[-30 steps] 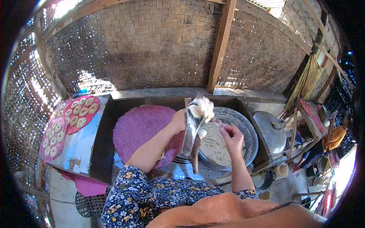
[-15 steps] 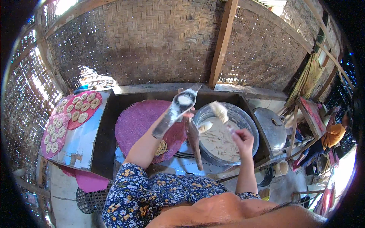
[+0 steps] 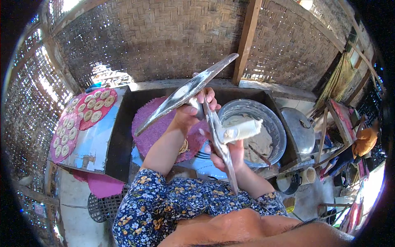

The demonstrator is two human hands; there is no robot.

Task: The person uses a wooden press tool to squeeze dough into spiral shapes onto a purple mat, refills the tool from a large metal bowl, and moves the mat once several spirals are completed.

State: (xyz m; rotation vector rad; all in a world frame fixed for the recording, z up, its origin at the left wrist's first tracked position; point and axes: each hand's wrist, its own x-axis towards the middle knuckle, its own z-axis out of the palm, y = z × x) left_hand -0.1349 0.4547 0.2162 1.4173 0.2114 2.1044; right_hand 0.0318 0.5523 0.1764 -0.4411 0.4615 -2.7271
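My left hand [image 3: 192, 112] is closed around the middle of a wooden press, whose long pointed upper bar [image 3: 185, 94] slants up to the right. Below it is the press's second wooden bar [image 3: 216, 131], its upper end beside my left fingers. A short cylinder coated in white dough [image 3: 242, 131] sticks out of this lower bar to the right. From below, my right hand [image 3: 235, 153] grips the lower bar near the cylinder. Close by on the right stands a metal basin [image 3: 281, 133] holding pale dough [image 3: 263, 140]. A thin stick [image 3: 260, 156] leans in it.
A purple round mat [image 3: 145, 123] with some noodle strands [image 3: 184, 146] lies behind my left forearm. At left, several coiled dough rings rest on pink mats [image 3: 91, 119] on a table [image 3: 101, 142]. A lidded metal pot [image 3: 297, 129] stands right; a person in orange [image 3: 365, 142] is beyond.
My right hand has left the stick with its dough lump, now in the basin, and moved left onto the lower bar. The press has turned, its cylinder pointing right.
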